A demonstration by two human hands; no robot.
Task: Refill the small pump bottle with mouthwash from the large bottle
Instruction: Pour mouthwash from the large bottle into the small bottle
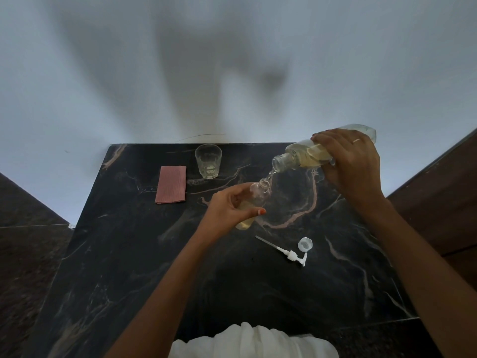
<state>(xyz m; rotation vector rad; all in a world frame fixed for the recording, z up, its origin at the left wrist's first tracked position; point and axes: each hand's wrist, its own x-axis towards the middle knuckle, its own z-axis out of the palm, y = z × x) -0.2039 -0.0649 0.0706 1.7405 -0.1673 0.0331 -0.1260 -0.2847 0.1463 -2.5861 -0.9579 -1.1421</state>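
Marble table [129,254] | left fingers [238,189] curl round small bottle [260,193] | right fingers [335,140] clasp tilted large bottle [304,154] above

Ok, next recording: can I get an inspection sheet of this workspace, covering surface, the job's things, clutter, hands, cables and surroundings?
Surface: dark veined marble table; no spill visible.
Job's things: large bottle tipped mouth-down, a thin stream running into the small bottle, which is tilted and holds some yellowish liquid; pump head and white cap lie on the table, near side.
Clutter: clear glass and folded pink cloth at the far edge.
Hands: left hand holds the small bottle; right hand grips the large bottle.
Cables: nothing seen.
Surroundings: pale wall with shadows behind; dark floor either side.
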